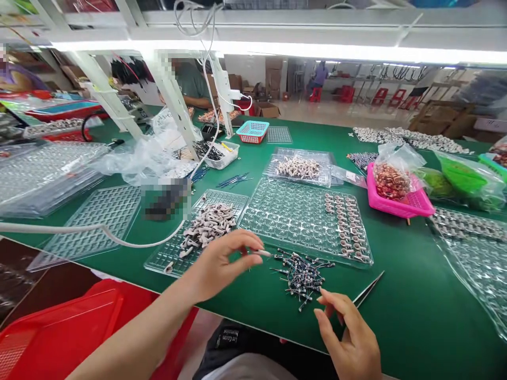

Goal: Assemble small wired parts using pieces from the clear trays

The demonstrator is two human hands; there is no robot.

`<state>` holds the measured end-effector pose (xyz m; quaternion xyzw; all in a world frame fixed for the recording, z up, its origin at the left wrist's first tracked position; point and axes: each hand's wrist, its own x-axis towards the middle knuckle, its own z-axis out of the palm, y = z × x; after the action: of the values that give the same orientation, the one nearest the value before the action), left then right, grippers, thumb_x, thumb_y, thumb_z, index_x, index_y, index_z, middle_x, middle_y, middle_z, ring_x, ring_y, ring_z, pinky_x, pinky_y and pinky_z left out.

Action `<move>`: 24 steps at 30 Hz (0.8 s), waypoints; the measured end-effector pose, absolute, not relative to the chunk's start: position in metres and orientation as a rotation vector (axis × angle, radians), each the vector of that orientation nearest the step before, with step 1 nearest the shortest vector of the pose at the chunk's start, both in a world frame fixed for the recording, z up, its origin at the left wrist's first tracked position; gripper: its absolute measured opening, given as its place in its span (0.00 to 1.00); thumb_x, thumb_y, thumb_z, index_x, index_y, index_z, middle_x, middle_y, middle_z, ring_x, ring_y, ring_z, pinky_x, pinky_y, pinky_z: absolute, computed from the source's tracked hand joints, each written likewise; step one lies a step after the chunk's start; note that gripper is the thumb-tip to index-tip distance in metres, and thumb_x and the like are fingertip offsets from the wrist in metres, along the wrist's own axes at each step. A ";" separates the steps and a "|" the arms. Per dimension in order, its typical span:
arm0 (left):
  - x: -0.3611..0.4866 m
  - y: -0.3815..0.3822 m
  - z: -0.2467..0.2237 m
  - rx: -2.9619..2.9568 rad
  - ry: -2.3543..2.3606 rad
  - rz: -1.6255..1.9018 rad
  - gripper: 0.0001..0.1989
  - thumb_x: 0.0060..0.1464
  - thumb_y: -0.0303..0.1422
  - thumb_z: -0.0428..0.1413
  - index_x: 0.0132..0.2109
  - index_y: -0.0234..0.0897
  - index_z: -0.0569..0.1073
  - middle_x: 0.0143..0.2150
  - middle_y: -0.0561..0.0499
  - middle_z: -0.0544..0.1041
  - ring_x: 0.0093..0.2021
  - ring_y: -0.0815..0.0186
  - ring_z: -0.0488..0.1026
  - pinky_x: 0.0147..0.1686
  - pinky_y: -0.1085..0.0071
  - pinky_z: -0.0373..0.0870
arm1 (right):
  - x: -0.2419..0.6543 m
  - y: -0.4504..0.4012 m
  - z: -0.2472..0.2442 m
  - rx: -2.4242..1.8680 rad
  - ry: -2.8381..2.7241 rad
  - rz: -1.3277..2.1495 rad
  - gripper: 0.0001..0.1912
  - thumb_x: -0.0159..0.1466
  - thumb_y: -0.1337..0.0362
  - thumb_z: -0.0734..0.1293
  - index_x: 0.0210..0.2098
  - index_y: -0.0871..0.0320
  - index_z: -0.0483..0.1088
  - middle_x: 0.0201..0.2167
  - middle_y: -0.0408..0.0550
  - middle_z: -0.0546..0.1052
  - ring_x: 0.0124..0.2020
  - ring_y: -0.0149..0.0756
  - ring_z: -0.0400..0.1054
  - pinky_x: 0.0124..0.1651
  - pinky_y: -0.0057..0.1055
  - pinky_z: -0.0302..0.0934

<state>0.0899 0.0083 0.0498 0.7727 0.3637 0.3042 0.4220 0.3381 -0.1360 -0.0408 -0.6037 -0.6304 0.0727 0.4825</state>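
Observation:
My left hand [225, 258] pinches a small whitish piece [262, 253] between thumb and fingertips, just left of a heap of small dark wired parts [303, 277]. By the right edge of that heap is my right hand [350, 332], its thumb and index finger apart and nothing visible between them. Tweezers [369, 290] lie beyond the right hand. Behind the left hand, pale curved pieces [209, 224] are heaped on a clear plastic tray [156, 262]. A larger clear moulded tray [277, 211] has similar pieces [350, 227] set in rows at its right end.
A pink basket [402, 203] with bagged copper-coloured parts stands at the right. More pale pieces [299, 167] sit on stacked trays behind. A white cable [142, 244] crosses the left side. A red plastic seat [91, 327] is below the table edge. Another person [194, 84] sits opposite.

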 end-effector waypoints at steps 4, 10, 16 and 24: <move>0.027 0.022 0.045 2.121 1.446 0.756 0.12 0.60 0.43 0.56 0.44 0.41 0.75 0.50 0.46 0.77 0.51 0.55 0.73 0.46 0.65 0.72 | 0.335 -0.135 -0.039 -1.431 -1.508 0.204 0.12 0.65 0.66 0.66 0.48 0.54 0.71 0.35 0.47 0.77 0.30 0.34 0.73 0.35 0.29 0.71; 0.006 0.039 0.023 2.439 1.713 0.712 0.14 0.59 0.44 0.54 0.49 0.43 0.72 0.52 0.47 0.77 0.57 0.44 0.69 0.57 0.48 0.65 | 0.330 -0.132 -0.035 -1.380 -1.518 0.237 0.09 0.66 0.70 0.64 0.45 0.56 0.70 0.33 0.46 0.76 0.31 0.32 0.72 0.35 0.29 0.70; 0.118 0.054 0.021 2.677 1.056 0.537 0.15 0.62 0.39 0.50 0.49 0.38 0.75 0.50 0.41 0.76 0.53 0.50 0.71 0.54 0.55 0.67 | 0.328 -0.134 -0.037 -1.381 -1.510 0.243 0.10 0.66 0.71 0.63 0.45 0.56 0.69 0.33 0.45 0.76 0.32 0.33 0.71 0.36 0.31 0.69; 0.290 0.119 0.016 2.705 0.960 0.338 0.11 0.62 0.32 0.53 0.46 0.31 0.76 0.47 0.37 0.76 0.51 0.52 0.70 0.51 0.57 0.66 | 0.327 -0.131 -0.038 -1.352 -1.482 0.116 0.10 0.64 0.72 0.64 0.43 0.55 0.70 0.31 0.45 0.77 0.31 0.34 0.73 0.35 0.31 0.70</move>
<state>0.2897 0.1186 0.0157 0.9285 0.3297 0.1161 0.1254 0.3274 -0.1312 -0.0377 -0.5679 -0.6224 0.0487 0.5364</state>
